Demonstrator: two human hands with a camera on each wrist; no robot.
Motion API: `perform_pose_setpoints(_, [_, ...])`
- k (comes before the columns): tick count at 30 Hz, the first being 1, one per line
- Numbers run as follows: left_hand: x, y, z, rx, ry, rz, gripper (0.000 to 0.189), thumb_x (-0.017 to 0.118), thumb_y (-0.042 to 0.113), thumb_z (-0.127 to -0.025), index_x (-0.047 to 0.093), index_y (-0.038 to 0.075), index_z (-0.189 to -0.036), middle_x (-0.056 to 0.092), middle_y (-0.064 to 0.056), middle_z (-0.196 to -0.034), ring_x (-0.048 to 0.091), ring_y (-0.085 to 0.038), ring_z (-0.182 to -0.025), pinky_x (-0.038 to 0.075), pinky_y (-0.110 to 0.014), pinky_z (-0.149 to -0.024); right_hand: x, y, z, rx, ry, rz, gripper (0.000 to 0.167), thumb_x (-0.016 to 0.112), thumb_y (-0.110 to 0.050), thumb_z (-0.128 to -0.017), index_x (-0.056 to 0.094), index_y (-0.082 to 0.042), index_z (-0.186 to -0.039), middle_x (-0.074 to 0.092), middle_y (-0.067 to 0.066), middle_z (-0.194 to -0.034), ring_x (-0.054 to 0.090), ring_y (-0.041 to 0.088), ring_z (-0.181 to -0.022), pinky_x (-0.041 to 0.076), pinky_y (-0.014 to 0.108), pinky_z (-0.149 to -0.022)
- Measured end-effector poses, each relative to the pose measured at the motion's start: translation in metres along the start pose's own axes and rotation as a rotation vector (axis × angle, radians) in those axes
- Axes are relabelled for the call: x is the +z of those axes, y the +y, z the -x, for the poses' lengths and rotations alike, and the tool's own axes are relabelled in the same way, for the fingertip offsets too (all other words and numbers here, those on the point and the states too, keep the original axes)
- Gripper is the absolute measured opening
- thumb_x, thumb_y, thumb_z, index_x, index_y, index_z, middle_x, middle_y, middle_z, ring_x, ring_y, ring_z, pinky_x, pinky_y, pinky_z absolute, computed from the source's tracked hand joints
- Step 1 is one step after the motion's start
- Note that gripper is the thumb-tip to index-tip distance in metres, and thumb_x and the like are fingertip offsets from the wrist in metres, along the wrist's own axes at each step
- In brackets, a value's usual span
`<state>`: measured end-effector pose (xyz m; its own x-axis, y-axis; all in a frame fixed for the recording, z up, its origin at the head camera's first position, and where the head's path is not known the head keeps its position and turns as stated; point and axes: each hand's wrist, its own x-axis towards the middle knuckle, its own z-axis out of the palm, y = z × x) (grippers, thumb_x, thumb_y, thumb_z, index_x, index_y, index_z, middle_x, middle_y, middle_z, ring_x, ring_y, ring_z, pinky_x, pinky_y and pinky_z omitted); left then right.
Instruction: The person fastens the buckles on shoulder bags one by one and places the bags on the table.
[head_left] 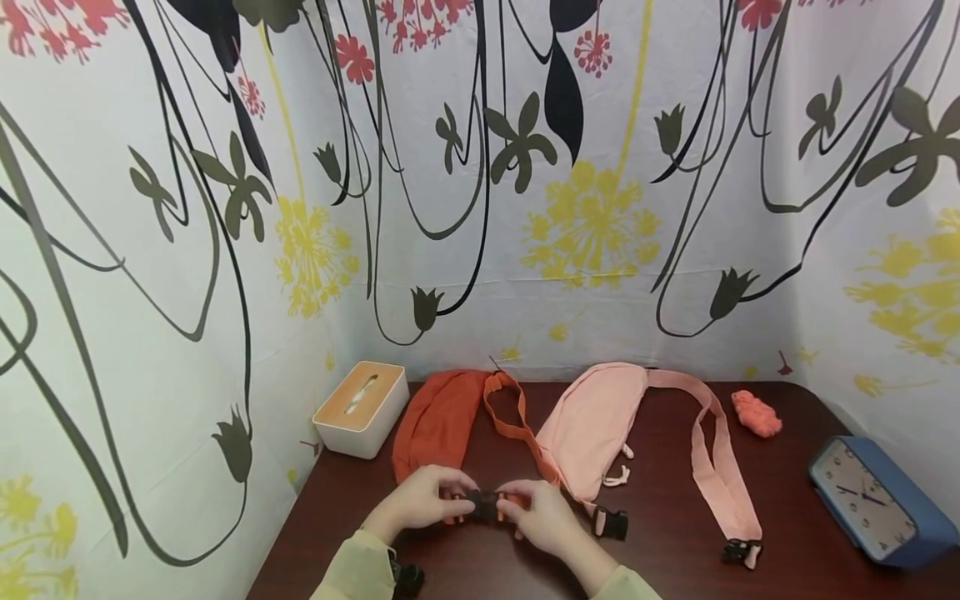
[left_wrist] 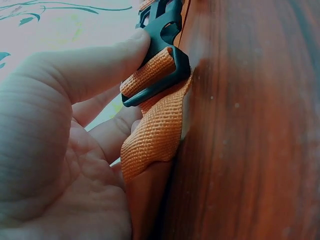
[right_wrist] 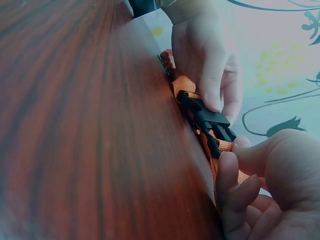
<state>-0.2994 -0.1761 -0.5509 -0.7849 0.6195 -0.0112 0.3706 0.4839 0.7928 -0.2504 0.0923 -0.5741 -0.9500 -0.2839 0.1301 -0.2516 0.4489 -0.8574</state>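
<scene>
Dark wood table (head_left: 667, 567): left hand (head_left: 422, 500) and right hand (head_left: 546, 517) pinch opposite ends of the black buckle (right_wrist: 211, 119), best aligned in one straight line, orange strap (left_wrist: 157, 132) untwisted.

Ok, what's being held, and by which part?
The left hand grips one half of the black buckle; the right hand pinches its opposite end, at the orange strap.

On table (head_left: 660, 462), left to right: tissue box (head_left: 362, 415) | first bag (head_left: 438, 421) | second bag (head_left: 594, 429) | clock (head_left: 877, 504)
</scene>
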Motion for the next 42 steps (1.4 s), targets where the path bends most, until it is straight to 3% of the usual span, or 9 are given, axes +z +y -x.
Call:
perform_pose_setpoints(5, [0.001,0.0,0.0,0.014,-0.01,-0.001,0.015,0.081,0.027,-0.102,0.082,0.023,-0.116,0.076,0.008,-0.082,0.069,-0.003,-0.068,0.055,-0.024,-0.064,0.002,-0.002,0.001,-0.008,-0.012,-0.011,0.023,0.077,-0.025,-0.104,0.082,-0.009,-0.119,0.076,-0.001,-0.08,0.063,0.006,-0.049,0.052,0.025,-0.055])
perform_pose_setpoints(12, [0.0,-0.002,0.0,0.012,-0.019,-0.02,0.015,0.08,0.028,-0.103,0.081,0.025,-0.117,0.075,0.01,-0.082,0.068,-0.002,-0.069,0.055,-0.023,-0.063,0.006,-0.004,-0.001,-0.007,-0.024,0.008,0.022,0.076,-0.026,-0.105,0.083,-0.01,-0.118,0.071,-0.004,-0.068,0.061,0.003,-0.048,0.049,0.024,-0.052])
perform_pose_setpoints(22, [0.0,-0.003,0.0,0.03,-0.024,0.009,0.014,0.08,0.02,-0.102,0.081,0.018,-0.116,0.075,0.004,-0.081,0.067,-0.003,-0.068,0.055,-0.025,-0.061,0.013,-0.005,-0.006,-0.003,-0.006,-0.033,0.021,0.079,-0.022,-0.102,0.083,-0.007,-0.116,0.074,-0.001,-0.073,0.063,0.006,-0.049,0.051,0.026,-0.052])
perform_pose_setpoints(29, [0.001,-0.001,-0.001,0.003,0.0,0.02,0.013,0.083,0.019,-0.1,0.082,0.02,-0.113,0.075,0.005,-0.079,0.068,-0.005,-0.066,0.055,-0.025,-0.06,0.014,-0.006,-0.008,0.005,0.004,-0.041,0.017,0.08,-0.02,-0.101,0.084,-0.008,-0.113,0.075,0.001,-0.073,0.063,0.007,-0.049,0.052,0.025,-0.053])
perform_pose_setpoints(42, [0.004,0.005,0.0,-0.03,0.029,0.046,0.012,0.085,0.015,-0.097,0.084,0.02,-0.107,0.076,-0.005,-0.077,0.066,-0.008,-0.063,0.051,-0.024,-0.057,0.024,-0.012,-0.009,0.026,0.046,-0.037,0.006,0.081,-0.012,-0.098,0.083,-0.009,-0.102,0.072,-0.001,-0.067,0.061,0.006,-0.05,0.05,0.025,-0.052])
